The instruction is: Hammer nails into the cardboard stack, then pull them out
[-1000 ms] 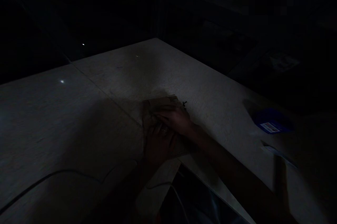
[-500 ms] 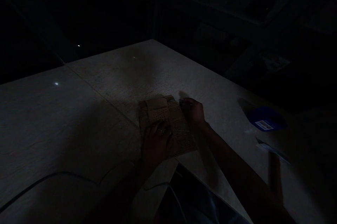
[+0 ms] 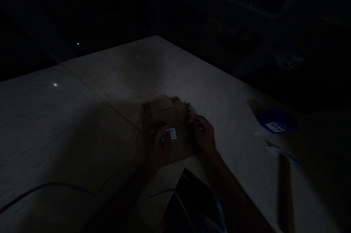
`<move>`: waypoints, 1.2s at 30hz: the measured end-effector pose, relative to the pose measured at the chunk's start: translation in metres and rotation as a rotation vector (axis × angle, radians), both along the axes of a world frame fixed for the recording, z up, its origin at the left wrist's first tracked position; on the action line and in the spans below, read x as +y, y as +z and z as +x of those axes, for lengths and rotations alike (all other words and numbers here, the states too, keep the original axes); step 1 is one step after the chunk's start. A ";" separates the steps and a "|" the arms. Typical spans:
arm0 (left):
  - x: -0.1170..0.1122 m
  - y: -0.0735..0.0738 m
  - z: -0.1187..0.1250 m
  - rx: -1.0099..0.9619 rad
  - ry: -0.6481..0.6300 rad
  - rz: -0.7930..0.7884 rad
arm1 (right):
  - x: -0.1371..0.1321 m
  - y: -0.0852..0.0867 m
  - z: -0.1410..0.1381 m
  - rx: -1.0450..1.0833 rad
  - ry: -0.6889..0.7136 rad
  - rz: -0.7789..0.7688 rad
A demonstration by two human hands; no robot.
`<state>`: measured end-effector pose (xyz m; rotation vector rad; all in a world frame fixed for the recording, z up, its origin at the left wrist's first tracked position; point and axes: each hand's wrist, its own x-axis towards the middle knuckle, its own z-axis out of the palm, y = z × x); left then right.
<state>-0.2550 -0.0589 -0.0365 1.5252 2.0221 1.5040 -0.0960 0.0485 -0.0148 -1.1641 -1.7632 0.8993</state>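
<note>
In dim light, a flat brown layered piece (image 3: 161,106) with rows of small holes lies on the table; it looks like cardboard. My left hand (image 3: 155,145) rests on its left part, thumb and fingers apart. A white label with dark print (image 3: 173,133) shows beside those fingers; whether it is stuck to the piece is unclear. My right hand (image 3: 204,136) is at the piece's right edge, fingers closed in a pinch; what they hold is too dark to make out. Just beyond them sits a small dark twisted thing (image 3: 188,106) at the far right corner.
A blue-purple container with a label (image 3: 276,120) is on the right. Nearer lies a wooden-handled tool with a thin metal head (image 3: 285,189). A dark cable (image 3: 55,183) runs along the left front of the pale table (image 3: 109,68), whose front edge has a dark notch.
My right hand has moved nearer me along the right edge, uncovering the twisted thing. My left hand has drawn back a little with fingers more bent, and the white label now shows.
</note>
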 end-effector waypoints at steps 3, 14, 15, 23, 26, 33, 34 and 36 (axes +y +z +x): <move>-0.002 0.005 -0.002 -0.172 0.046 0.012 | -0.014 0.001 -0.004 -0.059 0.084 -0.001; 0.014 0.036 -0.044 -0.670 0.157 0.005 | -0.029 -0.007 -0.013 -0.088 0.115 0.038; 0.015 0.036 -0.046 -0.736 0.144 -0.017 | -0.029 -0.007 -0.014 -0.078 0.112 0.035; 0.014 0.053 -0.046 -0.855 0.154 -0.026 | -0.034 -0.008 -0.018 0.114 0.104 -0.157; 0.013 0.057 -0.046 -0.867 0.168 0.001 | -0.036 -0.006 -0.019 0.279 0.072 -0.272; 0.017 0.064 -0.041 -1.027 0.107 -0.050 | -0.035 0.014 -0.021 0.541 0.046 -0.455; 0.016 0.067 -0.040 -1.050 0.119 -0.029 | -0.036 0.018 -0.019 0.553 0.064 -0.474; 0.014 0.072 -0.041 -1.083 0.176 0.041 | -0.039 0.025 -0.015 0.586 0.113 -0.511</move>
